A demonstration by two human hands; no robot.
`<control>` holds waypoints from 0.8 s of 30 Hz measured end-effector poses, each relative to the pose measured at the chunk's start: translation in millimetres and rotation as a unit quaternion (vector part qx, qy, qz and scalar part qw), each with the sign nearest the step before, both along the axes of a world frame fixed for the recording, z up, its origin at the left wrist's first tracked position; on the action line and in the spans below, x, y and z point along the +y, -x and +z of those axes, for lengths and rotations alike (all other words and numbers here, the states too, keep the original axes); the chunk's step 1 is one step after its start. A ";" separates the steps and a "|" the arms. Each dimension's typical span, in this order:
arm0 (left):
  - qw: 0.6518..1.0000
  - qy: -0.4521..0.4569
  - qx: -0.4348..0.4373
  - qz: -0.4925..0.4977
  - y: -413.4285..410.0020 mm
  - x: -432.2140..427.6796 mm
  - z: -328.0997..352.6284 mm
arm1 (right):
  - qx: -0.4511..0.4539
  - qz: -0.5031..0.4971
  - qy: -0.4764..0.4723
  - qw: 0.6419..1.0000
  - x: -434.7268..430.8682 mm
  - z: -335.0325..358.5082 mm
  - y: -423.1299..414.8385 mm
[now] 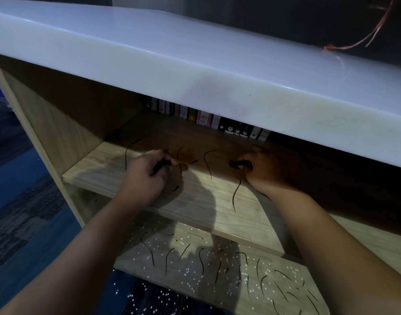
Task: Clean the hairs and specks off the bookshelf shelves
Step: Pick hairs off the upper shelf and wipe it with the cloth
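Observation:
A wooden bookshelf has an upper shelf (97, 164) and a lower shelf (292, 271). Both my hands reach onto the upper shelf. My left hand (147, 176) holds a small bundle of black hairs (162, 165) in its curled fingers. My right hand (260, 169), in shadow, pinches another dark clump of hairs (239, 164). Loose black hairs (209, 162) lie on the upper shelf between and beside my hands. The lower shelf carries several black hairs (201, 261) and many white specks (217, 276).
A thick white top slab (195, 71) overhangs the upper shelf. A row of small boxes (208, 119) stands at the shelf's back. A red string (363, 39) lies on the slab at right. Blue patterned carpet (24, 201) covers the floor at left.

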State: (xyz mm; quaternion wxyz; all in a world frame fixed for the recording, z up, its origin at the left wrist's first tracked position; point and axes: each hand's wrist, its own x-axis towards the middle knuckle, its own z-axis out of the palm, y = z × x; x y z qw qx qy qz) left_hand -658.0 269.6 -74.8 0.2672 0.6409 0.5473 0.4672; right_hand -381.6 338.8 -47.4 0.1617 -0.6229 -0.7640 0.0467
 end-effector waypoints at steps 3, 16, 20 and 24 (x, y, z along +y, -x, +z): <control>1.000 -0.001 -0.005 0.004 -0.4 0.5 -1.3 | -0.004 -0.007 0.014 1.000 -12.1 -2.8 -7.1; 1.000 0.002 0.010 0.012 -2.2 -1.0 1.9 | -0.006 -0.028 -0.016 0.999 8.0 -5.4 -1.8; 1.000 0.006 0.003 0.011 -2.1 -1.8 2.8 | -0.009 -0.024 0.002 1.000 -3.4 -3.1 -4.0; 1.000 0.019 -0.013 0.018 -4.8 -2.8 0.7 | -0.029 -0.007 0.015 0.999 -37.1 -1.3 -5.9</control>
